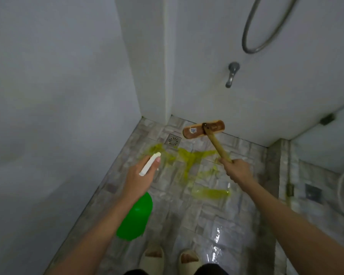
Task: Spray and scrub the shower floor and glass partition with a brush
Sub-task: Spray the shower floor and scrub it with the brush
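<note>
My left hand (139, 177) grips the white trigger head of a green spray bottle (136, 217), nozzle aimed at the floor ahead. My right hand (237, 169) holds the wooden handle of a long brush, whose brown head (204, 129) sits at the far wall's foot, right of the floor drain (173, 140). Yellow-green cleaner (189, 157) lies in streaks over the wet grey floor tiles (187, 211). The glass partition (326, 143) stands at the right; a faint yellow smear shows near its lower hinge.
White walls close in on the left and ahead. A tap (231, 74) and a shower hose (266, 26) hang on the far wall. A raised tiled kerb (272, 175) runs under the glass. My feet in pale slippers (169, 259) stand at the near edge.
</note>
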Motion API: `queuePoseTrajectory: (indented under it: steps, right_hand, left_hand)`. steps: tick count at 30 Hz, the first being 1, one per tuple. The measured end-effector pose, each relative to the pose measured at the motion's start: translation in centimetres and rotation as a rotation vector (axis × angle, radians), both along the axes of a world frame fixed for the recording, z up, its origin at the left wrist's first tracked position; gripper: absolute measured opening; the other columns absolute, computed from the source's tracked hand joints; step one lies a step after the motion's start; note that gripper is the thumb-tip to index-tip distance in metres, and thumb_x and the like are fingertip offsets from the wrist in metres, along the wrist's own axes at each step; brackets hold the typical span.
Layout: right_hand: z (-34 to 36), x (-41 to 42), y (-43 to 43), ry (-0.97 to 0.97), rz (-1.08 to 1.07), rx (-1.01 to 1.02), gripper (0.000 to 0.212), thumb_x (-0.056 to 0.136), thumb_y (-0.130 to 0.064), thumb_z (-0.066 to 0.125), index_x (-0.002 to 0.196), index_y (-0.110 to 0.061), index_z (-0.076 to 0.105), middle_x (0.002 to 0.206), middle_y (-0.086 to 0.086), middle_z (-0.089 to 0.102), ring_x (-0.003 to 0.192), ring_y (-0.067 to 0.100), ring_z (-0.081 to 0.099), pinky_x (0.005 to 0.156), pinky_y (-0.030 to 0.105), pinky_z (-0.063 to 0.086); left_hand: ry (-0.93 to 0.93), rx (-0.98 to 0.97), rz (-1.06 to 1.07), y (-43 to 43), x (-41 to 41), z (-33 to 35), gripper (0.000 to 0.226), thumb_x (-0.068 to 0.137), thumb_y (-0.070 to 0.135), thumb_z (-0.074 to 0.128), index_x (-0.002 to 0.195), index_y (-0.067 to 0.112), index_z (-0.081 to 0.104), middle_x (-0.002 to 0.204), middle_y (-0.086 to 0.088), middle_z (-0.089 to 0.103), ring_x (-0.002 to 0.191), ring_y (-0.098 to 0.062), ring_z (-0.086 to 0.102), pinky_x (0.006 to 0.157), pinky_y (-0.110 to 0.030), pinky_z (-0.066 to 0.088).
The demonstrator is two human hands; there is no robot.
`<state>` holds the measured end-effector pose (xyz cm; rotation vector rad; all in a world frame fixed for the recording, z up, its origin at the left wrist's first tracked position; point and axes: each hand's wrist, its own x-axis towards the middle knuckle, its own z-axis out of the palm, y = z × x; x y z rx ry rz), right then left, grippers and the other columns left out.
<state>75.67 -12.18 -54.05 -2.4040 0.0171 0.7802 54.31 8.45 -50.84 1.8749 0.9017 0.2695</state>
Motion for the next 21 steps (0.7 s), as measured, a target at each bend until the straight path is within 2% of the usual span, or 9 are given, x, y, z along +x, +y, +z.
queuePoseTrajectory:
  steps: [4,8,12,15,18,21]
  right_hand:
    - [-10.9,2.3,-0.1,-0.024,-0.09,0.066,0.044,0.084,-0.051,0.06,0.067,-0.011,0.056,0.06,0.007,0.054,0.047,0.019,0.047,0.048,0.029,0.039]
    - [-19.3,3.8,-0.1,-0.039,-0.127,0.106,0.044,0.085,-0.049,0.06,0.072,-0.007,0.06,0.062,0.007,0.055,0.048,0.019,0.048,0.048,0.029,0.038]
    - [-26.1,5.3,-0.1,-0.062,-0.129,0.139,0.046,0.087,-0.048,0.059,0.074,-0.003,0.06,0.062,0.009,0.054,0.049,0.021,0.046,0.05,0.03,0.037]
    - [-29.0,6.1,-0.4,-0.065,-0.129,0.152,0.048,0.087,-0.047,0.059,0.079,0.0,0.063,0.06,0.008,0.052,0.048,0.021,0.044,0.049,0.03,0.036]
    - [-30.4,6.0,-1.0,-0.067,-0.144,0.165,0.047,0.088,-0.046,0.059,0.08,-0.001,0.063,0.06,0.008,0.053,0.048,0.02,0.044,0.048,0.03,0.036]
    - [-31.0,5.8,-1.6,-0.081,-0.155,0.169,0.043,0.088,-0.044,0.059,0.076,-0.003,0.061,0.06,0.009,0.053,0.047,0.02,0.044,0.048,0.029,0.035]
  left_hand:
    - [0.001,0.004,-0.097,-0.5,2.5,-11.7,0.029,0.097,0.041,0.06,0.099,0.016,0.074,0.077,-0.009,0.071,0.056,-0.003,0.057,0.059,-0.025,0.047]
    - [-0.01,0.031,-0.133,-1.0,3.8,-20.8,0.04,0.096,0.05,0.057,0.078,0.017,0.069,0.061,0.001,0.065,0.053,-0.011,0.059,0.056,-0.033,0.048]
    - [0.013,0.034,-0.163,-1.4,5.2,-28.2,0.054,0.096,0.058,0.049,0.075,0.012,0.067,0.069,-0.009,0.069,0.055,-0.009,0.058,0.057,-0.032,0.048]
    - [0.018,0.058,-0.165,-1.8,5.6,-31.6,0.059,0.098,0.055,0.049,0.076,0.004,0.065,0.067,-0.014,0.068,0.054,-0.016,0.059,0.057,-0.037,0.047]
    - [0.015,0.067,-0.119,-2.4,5.2,-33.7,0.062,0.097,0.056,0.052,0.072,0.0,0.064,0.063,-0.018,0.065,0.057,-0.029,0.064,0.06,-0.046,0.053]
    - [0.031,0.042,-0.04,-2.7,4.8,-35.4,0.063,0.095,0.055,0.056,0.068,-0.002,0.062,0.055,-0.014,0.061,0.052,-0.028,0.061,0.059,-0.051,0.056]
